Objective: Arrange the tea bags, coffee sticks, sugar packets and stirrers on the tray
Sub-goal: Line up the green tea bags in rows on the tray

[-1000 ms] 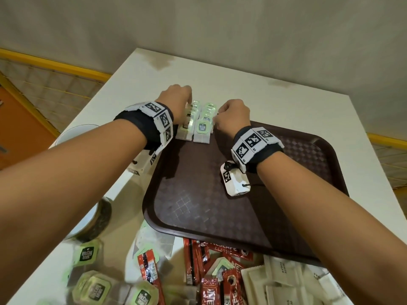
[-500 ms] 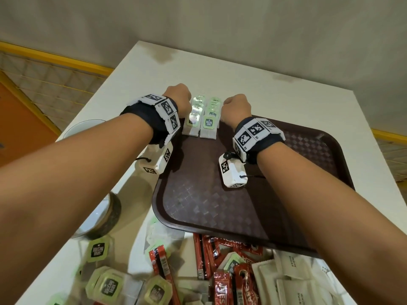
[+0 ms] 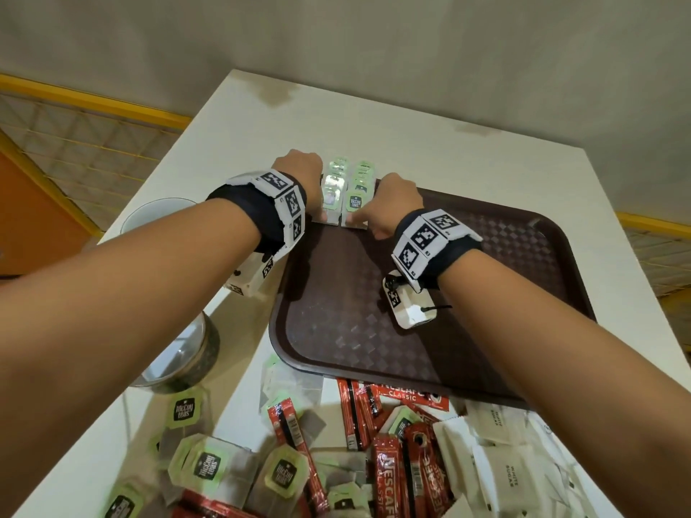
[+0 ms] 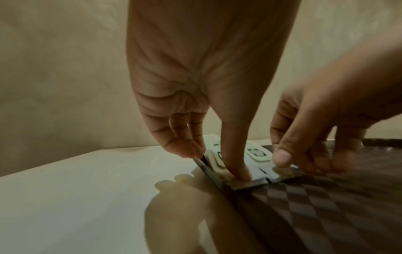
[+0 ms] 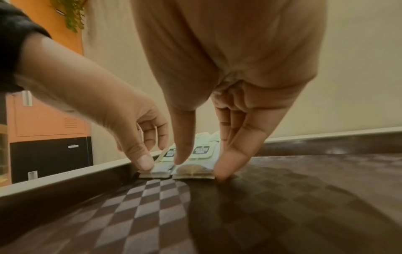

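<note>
Two neat rows of green-labelled tea bags lie side by side in the far left corner of the brown tray (image 3: 374, 330). My left hand (image 3: 301, 173) holds the left row (image 3: 334, 185). Its thumb (image 4: 238, 170) presses on the near end and its fingers (image 4: 187, 149) sit along the outer edge by the tray rim. My right hand (image 3: 392, 203) pinches the right row (image 3: 356, 200), thumb (image 5: 182, 154) on the inner side and fingers (image 5: 230, 165) against the outer side, touching the tray floor.
Loose tea bags (image 3: 209, 465), red coffee sticks (image 3: 389, 472) and white sugar packets (image 3: 504, 469) lie heaped on the white table in front of the tray. A glass jar (image 3: 194, 349) and a white cup (image 3: 149, 214) stand left of the tray.
Both hands have stayed on the two rows. The right hand has slid back a little, so its thumb now sits near the row's near end.
</note>
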Motion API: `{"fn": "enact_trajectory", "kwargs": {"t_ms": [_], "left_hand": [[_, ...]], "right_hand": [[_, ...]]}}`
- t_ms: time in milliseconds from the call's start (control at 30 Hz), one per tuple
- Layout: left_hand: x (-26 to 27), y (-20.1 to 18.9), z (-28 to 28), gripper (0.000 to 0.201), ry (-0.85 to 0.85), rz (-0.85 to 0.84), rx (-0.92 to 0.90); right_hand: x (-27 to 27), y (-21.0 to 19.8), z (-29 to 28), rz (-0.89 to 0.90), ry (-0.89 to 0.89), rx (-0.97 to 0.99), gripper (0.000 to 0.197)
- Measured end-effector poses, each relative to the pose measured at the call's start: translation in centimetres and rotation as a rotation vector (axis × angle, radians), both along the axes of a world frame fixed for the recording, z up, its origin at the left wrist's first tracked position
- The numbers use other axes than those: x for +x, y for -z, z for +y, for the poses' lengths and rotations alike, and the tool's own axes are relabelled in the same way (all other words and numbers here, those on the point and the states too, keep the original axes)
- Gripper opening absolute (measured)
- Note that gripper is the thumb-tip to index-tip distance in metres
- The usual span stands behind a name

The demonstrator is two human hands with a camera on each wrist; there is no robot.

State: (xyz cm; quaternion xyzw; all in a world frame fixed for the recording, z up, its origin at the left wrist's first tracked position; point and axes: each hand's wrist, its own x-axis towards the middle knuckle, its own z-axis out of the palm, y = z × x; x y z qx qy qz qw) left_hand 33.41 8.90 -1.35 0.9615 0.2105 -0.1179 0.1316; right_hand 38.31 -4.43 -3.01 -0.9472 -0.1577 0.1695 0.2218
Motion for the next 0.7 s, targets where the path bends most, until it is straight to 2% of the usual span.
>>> {"fn": "enact_trajectory", "kwargs": {"t_ms": [167,267,700], "left_hand": [[-0.3,0.6,-0.5,0.047,0.019,0.009,-0.003],[-0.5,0.7,-0.3,0.042,0.033,-0.024,-0.015],[-0.7,1.2,0.0,0.055,0.053,-0.066,-0.020]], "right_hand": [[-0.3,0.3,0.9,-0.024,-0.015,-0.051,0.033],[-0.2,0.3,0.9,-0.044,-0.022,-0.065,0.031],[0.3,1.0,0.6,-0.014,0.016,-0.083,0.020]]}}
